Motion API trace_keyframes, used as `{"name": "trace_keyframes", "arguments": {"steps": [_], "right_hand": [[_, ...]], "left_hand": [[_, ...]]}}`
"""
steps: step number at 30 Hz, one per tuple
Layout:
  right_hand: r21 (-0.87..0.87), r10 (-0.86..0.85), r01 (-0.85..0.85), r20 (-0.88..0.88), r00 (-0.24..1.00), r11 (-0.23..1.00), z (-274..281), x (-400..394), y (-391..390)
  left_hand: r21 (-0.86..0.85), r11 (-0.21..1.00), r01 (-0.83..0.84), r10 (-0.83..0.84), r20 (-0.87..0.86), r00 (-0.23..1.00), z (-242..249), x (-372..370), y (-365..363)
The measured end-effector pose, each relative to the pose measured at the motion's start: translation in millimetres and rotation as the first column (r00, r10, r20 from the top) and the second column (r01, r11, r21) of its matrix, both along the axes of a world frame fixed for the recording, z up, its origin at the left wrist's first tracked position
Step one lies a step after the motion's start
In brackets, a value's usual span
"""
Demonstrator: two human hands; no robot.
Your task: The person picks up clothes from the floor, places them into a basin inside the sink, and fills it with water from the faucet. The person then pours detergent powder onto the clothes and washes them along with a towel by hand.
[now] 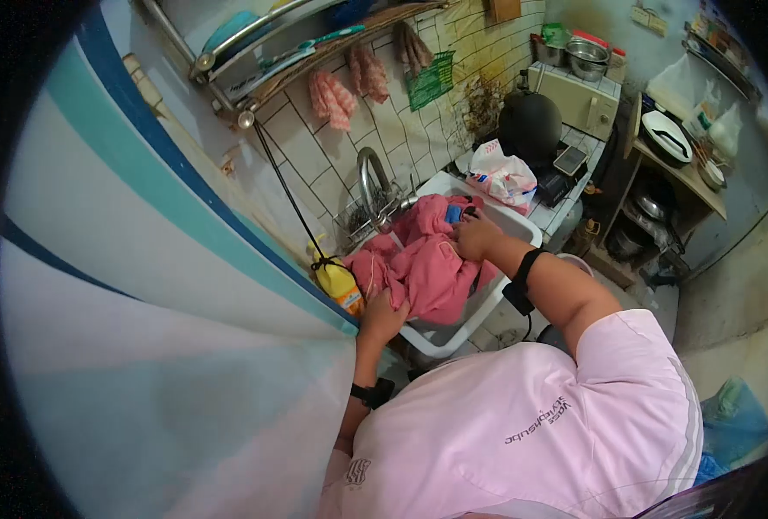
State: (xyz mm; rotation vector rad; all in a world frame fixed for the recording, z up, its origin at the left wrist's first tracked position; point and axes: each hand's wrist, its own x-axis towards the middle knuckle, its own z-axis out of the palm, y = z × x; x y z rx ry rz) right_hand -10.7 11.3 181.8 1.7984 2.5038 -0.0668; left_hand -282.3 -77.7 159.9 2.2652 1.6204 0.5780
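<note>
A bunched pink garment (440,277) lies over the white sink (522,227), with folds reaching up towards the curved metal tap (371,177). My left hand (386,318) grips the garment's near left edge, its fingers partly tucked under the cloth. At the upper right of the garment, my right hand (477,235) is closed on the cloth, fingers curled. Just beyond its fingertips sits a small blue patch or object (454,214) with something dark beside it; what it is I cannot tell. A yellow bottle (337,281) hangs on a black cord left of the garment.
A striped curtain (185,285) hangs close along my left side. Right of the sink are a white plastic bag (501,176) and a dark wok (529,125). Metal bowls (587,58) stand on a cream oven (579,99). Pink cloths (332,99) hang below the rack.
</note>
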Motion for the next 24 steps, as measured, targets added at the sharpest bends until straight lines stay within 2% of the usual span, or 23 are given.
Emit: {"name": "trace_keyframes", "arguments": {"steps": [2, 3, 5, 6, 8, 9, 11, 12, 14, 15, 17, 18, 19, 21, 23, 24], "right_hand": [[-0.116, 0.054, -0.054, 0.002, 0.999, 0.992, -1, -2, 4], [-0.109, 0.047, -0.047, -0.002, 0.999, 0.993, -6, -3, 10], [-0.175, 0.105, -0.08, 0.137, 0.985, 0.981, -18, -5, 20], [-0.173, 0.102, -0.077, 0.139, 0.985, 0.982, -16, -7, 21], [-0.259, 0.109, -0.078, 0.109, 0.988, 0.963, -9, -11, 23], [-0.258, 0.111, -0.078, 0.117, 0.987, 0.963, -12, -10, 27], [-0.294, 0.101, -0.071, 0.087, 0.991, 0.953, -16, -10, 38], [-0.289, 0.103, -0.071, 0.095, 0.99, 0.955, -3, -11, 36], [-0.438, 0.044, -0.016, 0.054, 0.998, 0.899, 34, -17, 25], [-0.432, 0.049, -0.018, 0.06, 0.997, 0.902, 19, -15, 37], [-0.515, 0.191, -0.189, -0.049, 0.98, 0.836, -29, -7, 75], [-0.511, 0.204, -0.195, -0.04, 0.978, 0.837, -24, -8, 76], [-0.548, 0.285, -0.232, 0.012, 0.958, 0.803, -17, -9, 75], [-0.583, 0.389, -0.275, 0.078, 0.918, 0.765, -12, -9, 81], [-0.549, 0.584, -0.504, -0.035, 0.811, 0.667, -27, -4, 96], [-0.552, 0.61, -0.517, -0.019, 0.792, 0.654, -32, -3, 101]], "left_hand": [[0.071, 0.997, 0.013, -0.01, -0.049, 0.999, -21, -4, 10], [0.11, 0.994, 0.001, 0.005, -0.053, 0.999, -26, -4, 12], [0.152, 0.988, -0.01, 0.015, -0.032, 0.999, -35, -5, 14], [0.154, 0.988, -0.008, 0.012, -0.03, 0.999, -27, -3, 12], [0.04, 0.999, 0.002, -0.004, 0.032, 0.999, -5, 3, 2], [0.041, 0.999, 0.0, -0.002, 0.04, 0.999, -8, 3, 4], [0.037, 0.999, -0.01, 0.015, -0.135, 0.991, -17, 0, 11], [0.043, 0.999, -0.013, 0.019, -0.128, 0.992, -22, -2, 15], [0.058, 0.998, 0.009, -0.001, -0.132, 0.991, -29, -3, 20], [-0.026, 1.0, -0.012, 0.009, -0.09, 0.996, -22, -1, 19], [0.012, 1.0, 0.002, -0.001, -0.098, 0.995, -38, -5, 25], [0.043, 0.999, 0.019, -0.014, -0.112, 0.994, -43, -5, 30], [-0.105, 0.994, 0.012, -0.026, -0.135, 0.991, -10, 2, 23], [-0.15, 0.989, -0.015, -0.001, -0.107, 0.994, -12, 3, 28], [-0.219, 0.974, -0.054, 0.032, -0.106, 0.994, 0, 8, 27], [-0.214, 0.973, -0.082, 0.064, -0.092, 0.994, -10, 7, 32]]}}
